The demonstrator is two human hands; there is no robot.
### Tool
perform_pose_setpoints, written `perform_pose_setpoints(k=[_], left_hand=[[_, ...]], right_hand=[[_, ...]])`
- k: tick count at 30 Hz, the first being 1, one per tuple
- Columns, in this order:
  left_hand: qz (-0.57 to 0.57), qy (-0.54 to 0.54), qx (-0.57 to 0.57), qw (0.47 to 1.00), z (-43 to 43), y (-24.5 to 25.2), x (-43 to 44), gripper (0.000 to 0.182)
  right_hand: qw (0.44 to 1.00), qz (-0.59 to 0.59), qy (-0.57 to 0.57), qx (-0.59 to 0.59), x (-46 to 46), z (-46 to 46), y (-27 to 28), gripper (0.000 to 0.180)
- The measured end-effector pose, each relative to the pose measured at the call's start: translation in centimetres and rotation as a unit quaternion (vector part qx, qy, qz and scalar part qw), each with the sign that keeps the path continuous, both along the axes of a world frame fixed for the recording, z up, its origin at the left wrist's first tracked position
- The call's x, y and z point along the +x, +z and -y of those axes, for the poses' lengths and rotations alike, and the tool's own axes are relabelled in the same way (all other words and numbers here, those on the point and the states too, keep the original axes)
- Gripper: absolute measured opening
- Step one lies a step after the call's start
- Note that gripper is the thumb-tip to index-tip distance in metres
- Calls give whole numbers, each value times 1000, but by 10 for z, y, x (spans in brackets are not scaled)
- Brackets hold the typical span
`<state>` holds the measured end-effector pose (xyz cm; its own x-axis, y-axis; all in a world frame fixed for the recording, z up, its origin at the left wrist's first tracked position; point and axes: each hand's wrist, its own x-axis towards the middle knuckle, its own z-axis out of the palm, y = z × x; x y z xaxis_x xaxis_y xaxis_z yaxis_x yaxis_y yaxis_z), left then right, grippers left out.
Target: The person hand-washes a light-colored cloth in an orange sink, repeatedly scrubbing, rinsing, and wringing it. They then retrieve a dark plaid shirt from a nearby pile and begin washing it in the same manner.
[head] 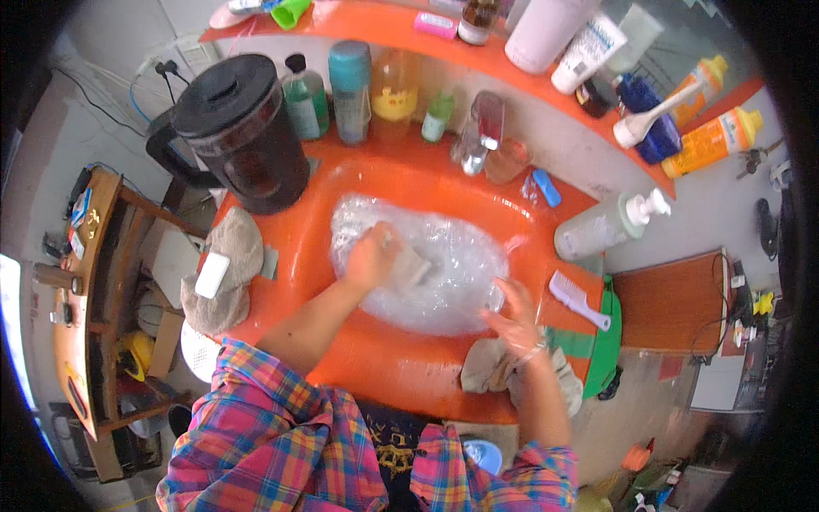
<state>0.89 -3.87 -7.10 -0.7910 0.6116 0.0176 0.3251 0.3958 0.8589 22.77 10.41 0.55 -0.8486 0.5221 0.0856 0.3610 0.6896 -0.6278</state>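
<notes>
An orange washbasin (pixel 358 358) holds sudsy water (pixel 448 256) in its bowl. Over the left part of the water, my left hand (pixel 377 256) is closed on a greyish wet cloth (pixel 411 265). My right hand (pixel 517 317) is at the bowl's right edge, fingers apart, with nothing in it. Just below that hand a grey-beige cloth (pixel 486 368) lies bunched on the basin's front right corner. Another grey-beige cloth (pixel 237 246) lies on the left rim, with a white bar (pixel 212 275), perhaps soap, on it. The faucet (pixel 477 141) stands behind the bowl.
A large black-lidded jug (pixel 249 147) stands at the back left, beside several bottles. On the right rim are a pump bottle (pixel 601 224) and a lilac comb (pixel 576 297). An orange shelf (pixel 371 19) with toiletries runs above. A wooden rack (pixel 105 256) stands at the left.
</notes>
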Motion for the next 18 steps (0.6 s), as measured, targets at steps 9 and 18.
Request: perform_pose_setpoints(k=[9,18], left_hand=[[-4,33,-42,999,22,16,10,15],[1,48,-60,997,37,24,15,20]], right_hand=[[975,216,-40,-44,121,38,4,47],[976,-17,215,-14,-3,178,-6,42]])
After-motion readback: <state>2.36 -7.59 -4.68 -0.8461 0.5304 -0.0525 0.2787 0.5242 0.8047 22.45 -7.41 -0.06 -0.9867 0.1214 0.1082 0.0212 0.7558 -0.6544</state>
